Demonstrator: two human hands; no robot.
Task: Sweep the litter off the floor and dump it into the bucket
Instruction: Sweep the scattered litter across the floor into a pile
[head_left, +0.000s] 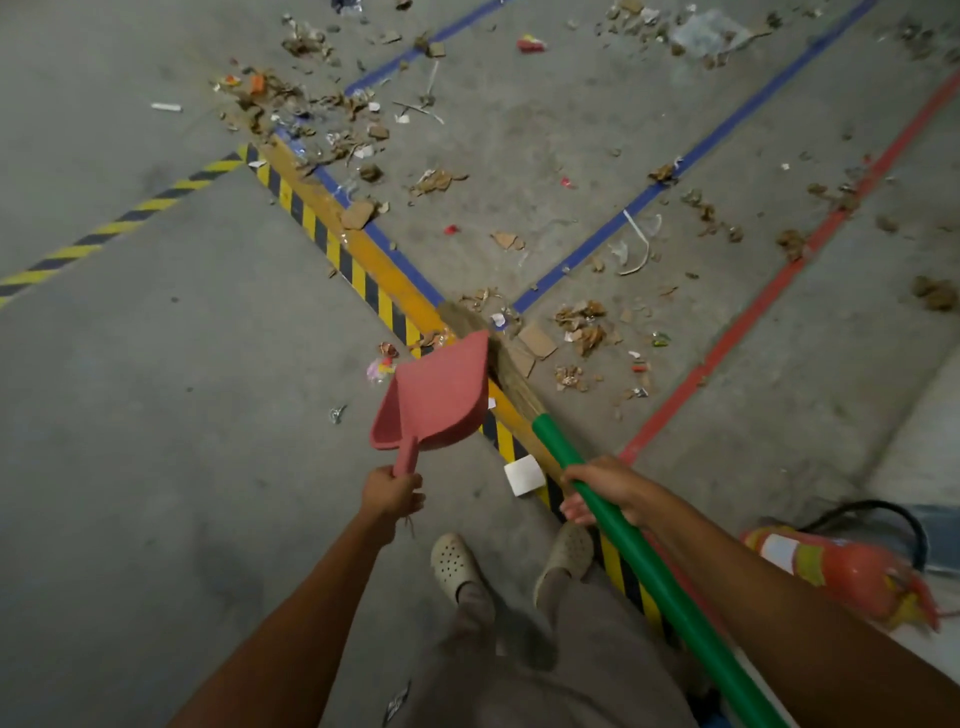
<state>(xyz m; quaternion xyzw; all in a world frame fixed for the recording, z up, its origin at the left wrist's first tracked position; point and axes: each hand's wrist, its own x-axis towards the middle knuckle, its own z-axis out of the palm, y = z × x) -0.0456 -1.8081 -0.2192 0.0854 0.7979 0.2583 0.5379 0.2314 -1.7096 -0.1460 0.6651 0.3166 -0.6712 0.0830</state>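
My left hand (390, 492) grips the handle of a pink dustpan (435, 397), held above the floor with its mouth pointing away from me. My right hand (602, 488) grips the green handle of a broom (639, 566). The broom's straw bristles (470, 325) reach the floor just past the dustpan's lip, partly hidden behind it. Litter (579, 325) of cardboard scraps, paper and wrappers lies scattered over the concrete floor (156, 389) ahead, thickest at the upper left (291, 104). No bucket is in view.
Yellow-black hazard tape (332, 244), blue tape (675, 171) and red tape (769, 296) cross the floor. A white block (523, 475) lies on the floor by my right hand. A red fire extinguisher (841, 571) lies at the right. My feet in pale clogs (457, 566) stand below.
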